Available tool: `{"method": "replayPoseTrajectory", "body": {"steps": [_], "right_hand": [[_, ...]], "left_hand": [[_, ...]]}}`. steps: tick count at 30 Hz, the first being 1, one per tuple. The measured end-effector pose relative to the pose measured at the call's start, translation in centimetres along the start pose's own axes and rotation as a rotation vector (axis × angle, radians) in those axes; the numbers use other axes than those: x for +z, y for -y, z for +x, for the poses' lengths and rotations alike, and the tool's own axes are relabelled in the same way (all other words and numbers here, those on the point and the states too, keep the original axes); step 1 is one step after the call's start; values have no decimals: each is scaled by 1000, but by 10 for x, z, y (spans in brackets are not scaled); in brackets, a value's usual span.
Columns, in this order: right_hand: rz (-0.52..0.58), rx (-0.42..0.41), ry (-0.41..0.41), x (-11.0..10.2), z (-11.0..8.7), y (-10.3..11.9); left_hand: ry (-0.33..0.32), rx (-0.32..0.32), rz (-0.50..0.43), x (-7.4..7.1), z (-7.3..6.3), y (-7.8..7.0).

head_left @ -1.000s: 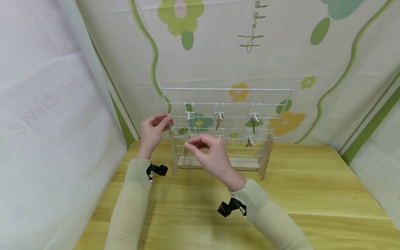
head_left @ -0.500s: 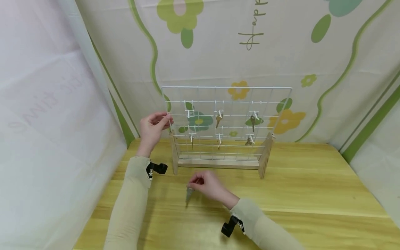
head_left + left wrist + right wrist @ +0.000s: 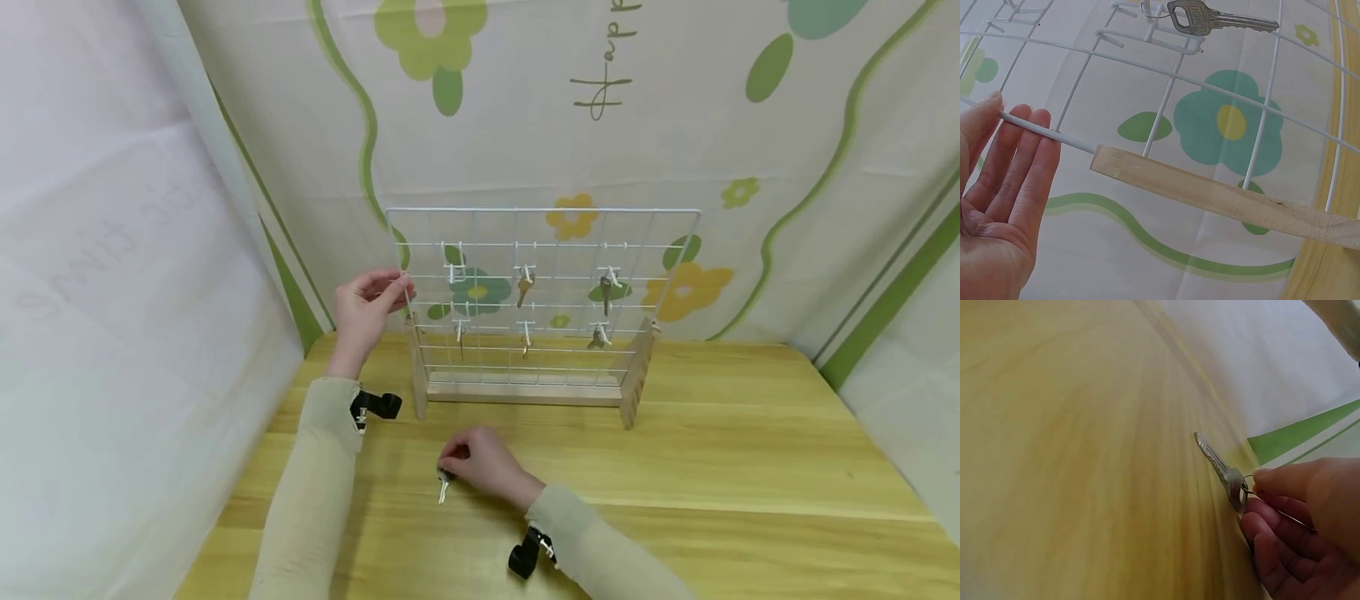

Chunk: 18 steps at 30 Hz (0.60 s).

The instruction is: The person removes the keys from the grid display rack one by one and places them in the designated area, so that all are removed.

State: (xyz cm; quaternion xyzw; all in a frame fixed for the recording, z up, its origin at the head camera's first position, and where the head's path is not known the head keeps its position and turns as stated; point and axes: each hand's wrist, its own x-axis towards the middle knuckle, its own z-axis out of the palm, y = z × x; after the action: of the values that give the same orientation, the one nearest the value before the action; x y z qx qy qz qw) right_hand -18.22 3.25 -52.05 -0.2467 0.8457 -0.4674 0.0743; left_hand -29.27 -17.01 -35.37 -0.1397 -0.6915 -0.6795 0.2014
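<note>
My left hand [image 3: 365, 312] pinches the left side wire of a white wire grid rack [image 3: 543, 210], thumb on one face and fingers behind, just above the wooden stand's upright [image 3: 1147, 175]. Low over the table in front of the rack, my right hand [image 3: 491, 467] pinches the thin ring of a silver key [image 3: 442, 487]. The key's blade [image 3: 1213, 453] points away from the fingertips; whether it touches the tabletop I cannot tell. Other keys hang from white hooks on the grid, among them a brass-toned key [image 3: 525, 289] and a silver key [image 3: 1191, 17]. The upper-left hook [image 3: 455, 273] carries no key.
The rack's wooden base [image 3: 525, 393] stands on a yellow wood-grain table [image 3: 750, 467]. Behind it hangs a flower-printed cloth [image 3: 675, 150], and a white cloth [image 3: 135, 333] closes off the left side.
My right hand has come down from in front of the grid's lower left toward the table, carrying the key. The left hand has stayed at the rack's side.
</note>
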Motion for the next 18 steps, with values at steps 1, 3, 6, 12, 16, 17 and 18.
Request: {"method": "replayPoseTrajectory", "body": {"steps": [1, 3, 6, 12, 16, 17, 18], "right_hand": [[-2, 6, -1, 1, 0, 0], [-7, 16, -3, 2, -1, 2], [-24, 25, 0, 4, -1, 2], [-26, 18, -5, 4, 2, 1], [16, 16, -1, 0, 1, 0], [34, 10, -1, -3, 1, 1], [48, 0, -6, -7, 0, 3]], "left_hand": [[1, 0, -1, 0, -1, 1], [4, -1, -4, 0, -2, 2], [3, -2, -8, 0, -2, 2], [7, 18, -11, 1, -1, 1], [10, 11, -14, 0, 0, -1], [12, 8, -13, 0, 0, -2], [14, 6, -14, 0, 1, -3]]}}
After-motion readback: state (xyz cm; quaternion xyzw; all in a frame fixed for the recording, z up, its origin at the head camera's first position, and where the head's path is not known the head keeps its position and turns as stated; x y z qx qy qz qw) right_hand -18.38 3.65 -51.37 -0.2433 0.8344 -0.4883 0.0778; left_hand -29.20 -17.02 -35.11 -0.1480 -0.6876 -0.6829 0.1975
